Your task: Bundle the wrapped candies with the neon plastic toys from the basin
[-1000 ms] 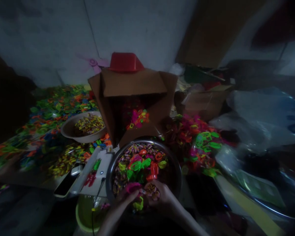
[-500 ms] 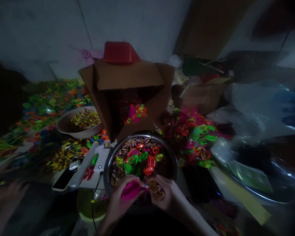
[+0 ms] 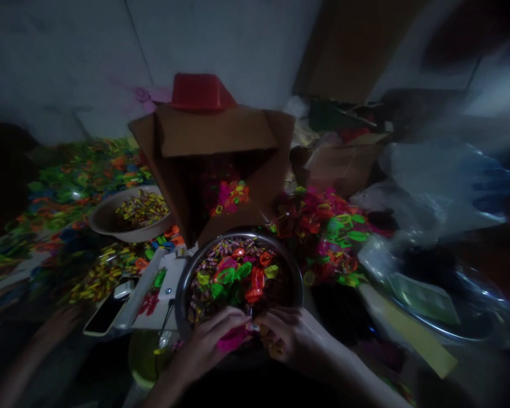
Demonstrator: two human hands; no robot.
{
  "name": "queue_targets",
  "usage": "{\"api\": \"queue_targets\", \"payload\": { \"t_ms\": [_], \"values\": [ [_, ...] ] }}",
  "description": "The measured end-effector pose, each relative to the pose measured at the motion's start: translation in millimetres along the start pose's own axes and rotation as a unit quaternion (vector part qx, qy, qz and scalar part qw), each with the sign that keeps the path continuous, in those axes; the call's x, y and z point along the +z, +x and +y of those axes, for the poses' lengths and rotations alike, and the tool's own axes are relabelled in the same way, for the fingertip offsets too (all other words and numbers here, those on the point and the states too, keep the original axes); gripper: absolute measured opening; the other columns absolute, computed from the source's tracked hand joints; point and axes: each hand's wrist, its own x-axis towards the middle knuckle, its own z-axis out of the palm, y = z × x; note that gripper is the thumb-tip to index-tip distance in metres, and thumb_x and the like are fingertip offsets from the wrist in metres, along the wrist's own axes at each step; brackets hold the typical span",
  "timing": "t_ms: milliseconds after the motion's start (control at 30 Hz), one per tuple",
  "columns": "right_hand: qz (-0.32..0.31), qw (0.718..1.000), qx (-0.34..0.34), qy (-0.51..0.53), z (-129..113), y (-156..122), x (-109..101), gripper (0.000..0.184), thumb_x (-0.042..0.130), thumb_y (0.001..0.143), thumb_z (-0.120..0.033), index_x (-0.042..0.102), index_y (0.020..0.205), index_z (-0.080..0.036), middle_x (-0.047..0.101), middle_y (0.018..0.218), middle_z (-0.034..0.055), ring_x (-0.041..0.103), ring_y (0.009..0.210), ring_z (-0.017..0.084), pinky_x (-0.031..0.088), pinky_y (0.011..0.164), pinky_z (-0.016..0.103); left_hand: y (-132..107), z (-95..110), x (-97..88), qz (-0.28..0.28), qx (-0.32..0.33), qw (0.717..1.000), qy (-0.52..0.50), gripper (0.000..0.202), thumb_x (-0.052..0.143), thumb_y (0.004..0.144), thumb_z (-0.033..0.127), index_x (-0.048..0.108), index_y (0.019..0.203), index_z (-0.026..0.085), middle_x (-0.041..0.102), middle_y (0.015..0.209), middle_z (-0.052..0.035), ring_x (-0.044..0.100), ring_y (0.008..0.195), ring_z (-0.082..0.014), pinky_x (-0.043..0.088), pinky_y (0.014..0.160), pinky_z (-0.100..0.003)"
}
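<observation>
My left hand grips a pink plastic piece at the near rim of a round metal bowl. The bowl holds many small bright plastic pieces in green, orange, pink and yellow. My right hand meets the left hand at the pink piece, its fingers curled over several small wrapped items. The room is dim and the picture is blurred.
An open cardboard box lies on its side behind the bowl, a red tub on top. A beige bowl of yellow pieces sits left. A phone, a white power bank, coloured heaps and plastic bags surround. Another person's arm shows lower left.
The view has shifted a little. My hands have drawn back to the bowl's near rim, the left hand closing further over the pink piece. Another person's arm has come in at lower left.
</observation>
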Motion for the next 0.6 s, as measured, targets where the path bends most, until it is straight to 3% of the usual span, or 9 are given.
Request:
{"api": "queue_targets", "payload": {
  "t_ms": [200,333,433,600],
  "values": [
    [0.002,1.0,0.011,0.005,5,-6,-3,0.035,0.052,0.073,-0.003,0.061,0.102,-0.019,0.069,0.088,0.0025,0.064,0.079,0.015,0.045,0.07,0.021,15,6,1.7,-0.019,0.025,0.999,0.013,0.017,0.066,0.079,0.027,0.073,0.094,0.029,0.073,0.1,-0.0015,0.068,0.092,-0.0187,0.049,0.084,-0.022],
    [-0.004,0.999,0.035,-0.013,10,-15,-4,0.026,0.05,0.07,-0.004,0.063,0.087,-0.018,0.068,0.078,0.001,0.061,0.065,0.012,0.04,0.058,0.02,19,5,5.6,-0.071,0.053,0.996,0.023,0.012,0.062,0.083,0.027,0.072,0.09,0.027,0.072,0.098,-0.0016,0.066,0.091,-0.0171,0.048,0.083,-0.021],
    [-0.04,0.999,0.031,0.02,16,-20,-3,0.024,0.052,0.071,-0.008,0.064,0.089,-0.018,0.069,0.081,-0.0002,0.061,0.066,0.01,0.039,0.057,0.017,21,2,13.1,-0.108,0.065,0.992,0.015,0.011,0.061,0.08,0.021,0.07,0.086,0.024,0.072,0.093,-0.0018,0.066,0.087,-0.0161,0.049,0.079,-0.02],
    [-0.12,0.991,0.051,-0.021,31,-23,0,0.007,0.058,0.077,-0.015,0.063,0.082,-0.015,0.069,0.075,-0.0001,0.055,0.058,0.008,0.036,0.05,0.018,30,-18,33.5,-0.132,0.009,0.991,0.029,0.036,0.052,0.068,0.002,0.07,0.088,0.026,0.071,0.106,0.0003,0.064,0.1,-0.0181,0.048,0.09,-0.024]
  ]
}}
